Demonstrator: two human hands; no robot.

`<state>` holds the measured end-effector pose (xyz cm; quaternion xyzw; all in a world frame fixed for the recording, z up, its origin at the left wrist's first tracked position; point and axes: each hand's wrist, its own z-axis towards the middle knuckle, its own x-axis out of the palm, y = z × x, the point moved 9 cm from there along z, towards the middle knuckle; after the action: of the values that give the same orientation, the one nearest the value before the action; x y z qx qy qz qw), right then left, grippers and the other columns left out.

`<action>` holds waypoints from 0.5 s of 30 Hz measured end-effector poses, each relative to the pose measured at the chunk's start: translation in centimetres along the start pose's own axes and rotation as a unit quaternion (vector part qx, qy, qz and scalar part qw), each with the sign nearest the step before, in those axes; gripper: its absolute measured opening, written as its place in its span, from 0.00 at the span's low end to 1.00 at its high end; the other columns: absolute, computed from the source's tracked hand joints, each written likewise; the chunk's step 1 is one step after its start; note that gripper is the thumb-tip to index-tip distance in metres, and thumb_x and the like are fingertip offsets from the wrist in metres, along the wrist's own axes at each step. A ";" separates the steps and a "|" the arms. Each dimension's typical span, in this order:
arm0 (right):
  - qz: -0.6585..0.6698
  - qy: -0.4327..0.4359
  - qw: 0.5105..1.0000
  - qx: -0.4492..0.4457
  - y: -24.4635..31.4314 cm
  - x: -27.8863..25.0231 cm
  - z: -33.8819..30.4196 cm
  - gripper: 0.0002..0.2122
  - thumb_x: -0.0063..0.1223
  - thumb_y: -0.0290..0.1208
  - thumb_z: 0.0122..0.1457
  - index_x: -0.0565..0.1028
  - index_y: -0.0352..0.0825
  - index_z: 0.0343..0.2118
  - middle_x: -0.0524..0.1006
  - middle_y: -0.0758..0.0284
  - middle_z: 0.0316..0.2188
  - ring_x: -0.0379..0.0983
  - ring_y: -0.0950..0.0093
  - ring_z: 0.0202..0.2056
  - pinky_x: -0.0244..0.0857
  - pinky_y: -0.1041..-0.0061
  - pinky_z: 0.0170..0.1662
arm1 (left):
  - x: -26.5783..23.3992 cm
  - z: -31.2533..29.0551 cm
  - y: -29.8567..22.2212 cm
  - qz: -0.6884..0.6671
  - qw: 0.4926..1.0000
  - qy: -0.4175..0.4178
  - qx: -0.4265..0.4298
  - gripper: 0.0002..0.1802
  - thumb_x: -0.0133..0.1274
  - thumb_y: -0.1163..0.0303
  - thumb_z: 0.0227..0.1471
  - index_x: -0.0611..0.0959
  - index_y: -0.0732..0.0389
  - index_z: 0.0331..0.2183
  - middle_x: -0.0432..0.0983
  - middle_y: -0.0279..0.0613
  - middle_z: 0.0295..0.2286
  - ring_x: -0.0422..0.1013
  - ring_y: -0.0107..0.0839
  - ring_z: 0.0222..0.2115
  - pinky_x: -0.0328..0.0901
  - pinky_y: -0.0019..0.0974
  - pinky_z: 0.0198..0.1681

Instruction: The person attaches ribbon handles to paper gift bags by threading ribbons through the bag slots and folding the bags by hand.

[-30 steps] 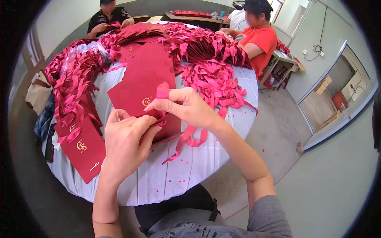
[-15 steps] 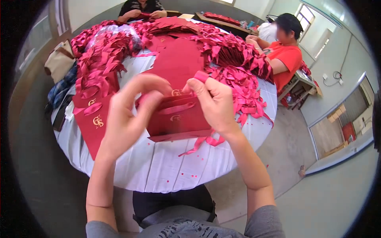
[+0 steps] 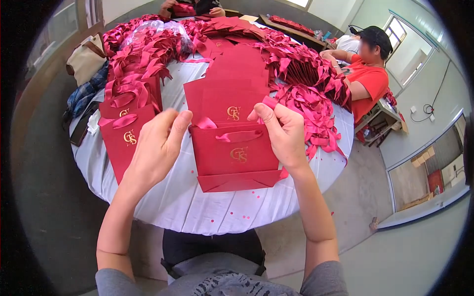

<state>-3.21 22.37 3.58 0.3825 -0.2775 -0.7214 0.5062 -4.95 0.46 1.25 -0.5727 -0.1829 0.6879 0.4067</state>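
Note:
A dark red paper gift bag (image 3: 237, 165) with a gold emblem lies in front of me, its bottom fold toward me. A pink ribbon handle (image 3: 239, 136) crosses its front near the mouth. My right hand (image 3: 285, 135) is at the bag's upper right corner, thumb and fingers closed on a pink ribbon (image 3: 269, 101). To the left of the bag, my left hand (image 3: 159, 143) is apart from it, thumb raised and fingertips slightly blurred, with nothing visible in it. Between that hand and the bag, a ribbon end (image 3: 204, 123) shows at the upper left corner.
Stacked red bags (image 3: 237, 64) lie beyond on the white-covered round table (image 3: 173, 207). Finished-looking bags with ribbons (image 3: 129, 135) are piled left, loose ribbons (image 3: 316, 116) right. One person in an orange-red shirt (image 3: 368, 76) sits at right; another person's hand (image 3: 216, 12) shows at the far side.
My left hand has come away from the bag to the left. The bag now lies flatter and nearer me, its front facing up. My right hand keeps its pinch on the ribbon.

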 end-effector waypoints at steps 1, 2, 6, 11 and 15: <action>-0.003 0.003 1.000 0.005 -0.3 -0.1 -0.1 0.13 0.50 0.33 0.62 0.78 0.28 0.26 0.75 0.74 0.21 0.65 0.87 0.26 0.58 0.85 0.31 | -0.4 0.0 -0.6 -0.001 1.000 0.002 0.000 0.36 0.35 0.45 0.61 0.78 0.73 0.29 0.75 0.50 0.22 0.72 0.28 0.24 0.66 0.32 0.31; -0.003 0.002 1.000 0.006 -0.5 -0.1 -0.2 0.13 0.50 0.33 0.62 0.78 0.28 0.26 0.75 0.74 0.21 0.65 0.87 0.26 0.58 0.85 0.31 | 1.1 -0.3 0.1 -0.031 0.992 0.101 -0.074 0.35 0.35 0.46 0.62 0.79 0.70 0.28 0.76 0.46 0.23 0.72 0.25 0.24 0.66 0.29 0.30; 0.003 0.008 1.000 0.007 -1.6 0.5 -0.4 0.12 0.51 0.32 0.61 0.78 0.27 0.27 0.76 0.71 0.21 0.67 0.86 0.25 0.61 0.83 0.30 | 4.6 -0.8 1.0 -0.189 0.953 0.202 -0.123 0.33 0.38 0.47 0.62 0.82 0.69 0.30 0.78 0.38 0.25 0.73 0.21 0.26 0.66 0.25 0.30; -0.010 0.010 1.000 0.001 -1.4 0.9 -0.7 0.11 0.52 0.30 0.60 0.78 0.25 0.27 0.78 0.67 0.21 0.70 0.85 0.25 0.63 0.82 0.28 | 4.7 0.9 0.2 -0.368 0.920 0.133 -0.028 0.17 0.50 0.63 0.58 0.83 0.69 0.31 0.79 0.36 0.27 0.71 0.19 0.26 0.66 0.28 0.31; -0.017 0.031 0.998 0.055 -2.5 1.5 -1.4 0.11 0.52 0.30 0.61 0.78 0.27 0.29 0.77 0.72 0.22 0.68 0.86 0.25 0.62 0.84 0.29 | 3.7 1.7 -2.9 -0.144 0.979 0.034 0.142 0.09 0.53 0.73 0.53 0.80 0.71 0.27 0.75 0.52 0.20 0.70 0.33 0.20 0.62 0.34 0.25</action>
<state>-3.59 21.80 0.45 0.4368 -0.2940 -0.7015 0.4803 -5.59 5.45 1.41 -0.4994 -0.1500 0.6215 0.5846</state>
